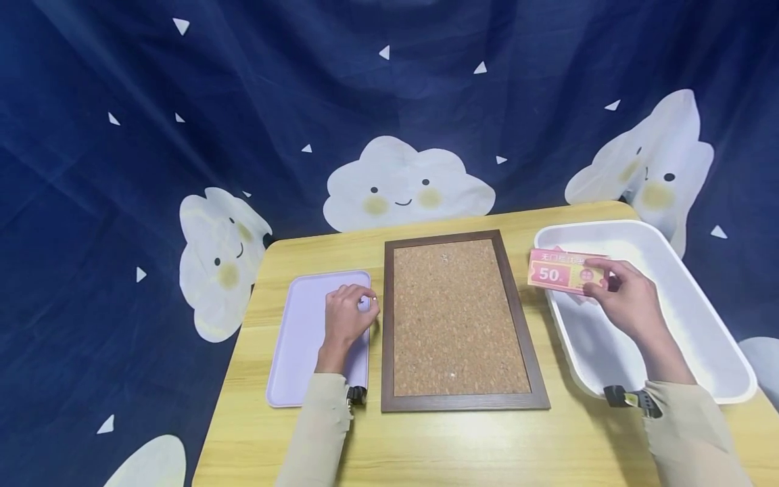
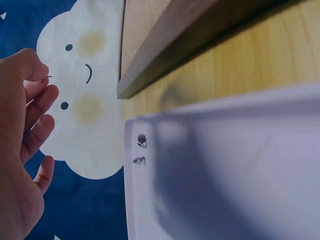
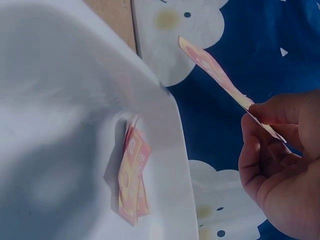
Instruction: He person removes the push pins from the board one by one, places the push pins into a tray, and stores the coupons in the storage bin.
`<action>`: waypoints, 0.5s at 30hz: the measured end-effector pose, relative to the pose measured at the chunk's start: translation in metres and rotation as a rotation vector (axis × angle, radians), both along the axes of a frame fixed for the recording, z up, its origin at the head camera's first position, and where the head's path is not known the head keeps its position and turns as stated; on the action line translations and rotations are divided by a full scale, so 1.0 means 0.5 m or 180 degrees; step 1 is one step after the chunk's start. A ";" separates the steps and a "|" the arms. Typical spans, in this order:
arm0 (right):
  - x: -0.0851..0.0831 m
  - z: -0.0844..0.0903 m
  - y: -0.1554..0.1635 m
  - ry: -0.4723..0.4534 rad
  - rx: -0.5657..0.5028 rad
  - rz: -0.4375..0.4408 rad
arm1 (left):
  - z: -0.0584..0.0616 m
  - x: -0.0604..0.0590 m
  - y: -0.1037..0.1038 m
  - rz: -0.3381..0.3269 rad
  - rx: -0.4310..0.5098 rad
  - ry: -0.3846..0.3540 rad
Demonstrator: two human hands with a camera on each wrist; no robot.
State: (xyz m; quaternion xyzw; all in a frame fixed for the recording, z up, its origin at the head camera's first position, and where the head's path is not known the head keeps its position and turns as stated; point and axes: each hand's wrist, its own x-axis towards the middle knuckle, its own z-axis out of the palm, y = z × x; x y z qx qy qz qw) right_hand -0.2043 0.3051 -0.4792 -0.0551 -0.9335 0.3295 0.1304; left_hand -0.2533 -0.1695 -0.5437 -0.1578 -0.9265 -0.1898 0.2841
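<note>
My left hand (image 1: 347, 314) is above the right side of the lilac tray (image 1: 304, 338), pinching a push pin between thumb and forefinger. Its thin metal point (image 2: 49, 76) shows past the fingertips in the left wrist view; the head is hidden. Two more small clear pins (image 2: 142, 140) lie near the tray's end. My right hand (image 1: 629, 297) holds a flat pink and yellow coupon (image 1: 550, 274) marked 50 by its right end, over the left rim of the white bin (image 1: 700, 304). Inside the bin lies a small pile of similar coupons (image 3: 132, 175).
Between tray and bin, a dark-framed cork board (image 1: 456, 318) lies flat on the wooden table (image 1: 475, 446). A few small pale spots, too small to tell apart, show on the cork. Behind the table hangs a dark blue curtain (image 1: 274, 81) with clouds.
</note>
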 end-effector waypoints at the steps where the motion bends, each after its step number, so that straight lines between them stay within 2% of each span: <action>1: 0.000 -0.001 0.002 -0.0010 0.0006 0.0002 | -0.001 0.000 -0.004 0.0016 0.0000 -0.0006; 15: -0.004 -0.009 0.028 -0.0195 -0.0003 -0.0071 | -0.008 -0.013 -0.049 0.0124 -0.0006 -0.0046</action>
